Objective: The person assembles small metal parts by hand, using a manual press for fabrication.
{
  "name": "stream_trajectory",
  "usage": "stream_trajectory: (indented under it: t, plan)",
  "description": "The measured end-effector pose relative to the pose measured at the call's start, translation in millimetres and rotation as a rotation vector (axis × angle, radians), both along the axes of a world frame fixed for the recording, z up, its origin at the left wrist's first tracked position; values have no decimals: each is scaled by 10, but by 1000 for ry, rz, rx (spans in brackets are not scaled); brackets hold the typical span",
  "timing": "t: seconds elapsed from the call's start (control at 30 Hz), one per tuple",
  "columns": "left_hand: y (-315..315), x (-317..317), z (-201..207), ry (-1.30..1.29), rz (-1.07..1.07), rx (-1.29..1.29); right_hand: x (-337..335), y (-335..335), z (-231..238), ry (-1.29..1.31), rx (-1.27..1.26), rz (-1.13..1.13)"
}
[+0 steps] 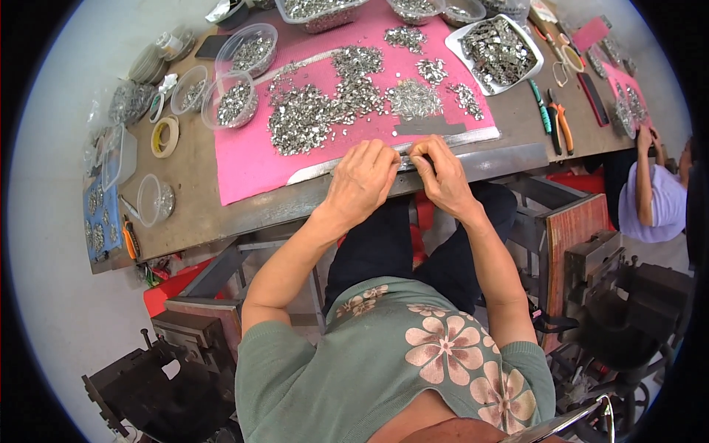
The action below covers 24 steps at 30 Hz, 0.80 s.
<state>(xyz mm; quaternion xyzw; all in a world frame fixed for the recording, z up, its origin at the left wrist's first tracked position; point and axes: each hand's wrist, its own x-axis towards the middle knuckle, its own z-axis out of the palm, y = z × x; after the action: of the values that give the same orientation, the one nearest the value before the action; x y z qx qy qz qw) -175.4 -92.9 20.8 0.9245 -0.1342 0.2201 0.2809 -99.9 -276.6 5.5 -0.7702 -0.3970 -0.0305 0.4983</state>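
Note:
At the table's front edge, my left hand [360,181] and my right hand [443,176] meet with their fingertips pinched. Between them is a small silvery metal piece [404,160], mostly hidden by the fingers, so its exact kind does not show. Just beyond the hands, a pink mat [251,171] bears loose heaps of small shiny metal parts: a large heap [299,122] on the left, a heap of thinner, paler pieces [415,100] nearer the right hand. A grey strip [430,126] lies on the mat right behind my fingers.
Clear plastic tubs [235,103] of metal parts stand left, with a tape roll [164,137]. A white tray [529,68] full of parts sits far right, near orange-handled pliers [565,129] and a black phone-like slab [593,100]. Another person [650,192] works at the right.

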Motion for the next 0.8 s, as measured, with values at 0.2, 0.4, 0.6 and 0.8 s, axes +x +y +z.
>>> stream_trajectory:
  t: [0.2,0.4,0.6,0.8]
  plan:
    - [-48,-26,-14,-62,4,24,-21,22,-1,-83,1,-8]
    - [-77,-65,-108,-62,83,-101,-25,38,-10,-166,-41,-12]
    - [-93,-106,-151,-79,120,-132,-27,32,22,-303,-156,-18]
    - [-107,-120,-190,-102,132,-133,20,7,147,-465,-328,47]
